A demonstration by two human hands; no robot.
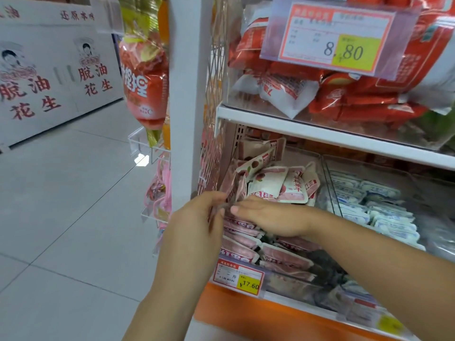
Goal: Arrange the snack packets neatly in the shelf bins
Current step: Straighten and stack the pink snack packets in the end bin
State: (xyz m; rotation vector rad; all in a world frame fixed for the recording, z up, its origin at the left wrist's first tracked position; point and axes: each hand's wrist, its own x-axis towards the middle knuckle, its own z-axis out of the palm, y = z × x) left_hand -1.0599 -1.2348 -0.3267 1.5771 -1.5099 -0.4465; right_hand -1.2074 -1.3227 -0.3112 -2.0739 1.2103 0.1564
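**A:** Gripping anything right now?

**B:** Yes. Your left hand, fingers curled, pinches a few pink packets upright, just above the flat rows in the bin, probably to square their edges before slotting them in.

**A:** And my right?

**B:** Your right hand lies flat, fingers straight, touching that bundle and resting on the rows beneath, likely steadying them so nothing slides.

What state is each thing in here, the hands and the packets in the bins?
Left hand: pinches a few pink packets upright.
Right hand: fingers straight, resting flat on the pile.
Pink packets: jumbled, some leaning, some flat.
Blue-white packets: lying in rows in the next bin.
Red packets: heaped on the upper shelf.
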